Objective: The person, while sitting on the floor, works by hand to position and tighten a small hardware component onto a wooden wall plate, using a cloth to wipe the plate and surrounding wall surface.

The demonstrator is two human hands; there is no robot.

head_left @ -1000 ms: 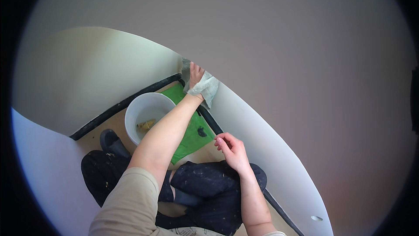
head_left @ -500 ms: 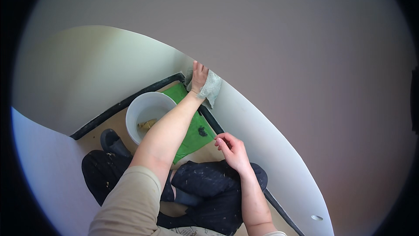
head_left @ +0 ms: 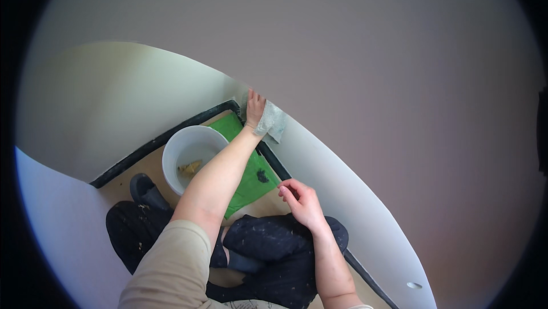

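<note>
My left hand (head_left: pixel 255 109) reaches far out to the inner corner and presses a pale grey-green cloth (head_left: pixel 270 120) against the white wall on the right. Its fingers point up the wall, and part of the cloth hangs past the wrist. Over my bent knee hovers my right hand (head_left: pixel 301 201), empty, its fingers loosely curled and the thumb apart. A white bucket (head_left: pixel 169 161) stands to the left of my left forearm. Inside it lies a yellowish lump (head_left: pixel 189 168), perhaps a sponge, in what looks like water.
A green sheet (head_left: pixel 246 190) with a small dark clump (head_left: pixel 262 176) covers part of the beige floor. Black strips (head_left: pixel 162 140) run along the foot of the walls. Beside the bucket is a dark slipper (head_left: pixel 149 193). My crossed legs (head_left: pixel 274 239) fill the near floor.
The view has shifted slightly, so the corner and bucket sit a little lower. My left hand with the cloth has moved slightly left. My right hand stays about where it was.
</note>
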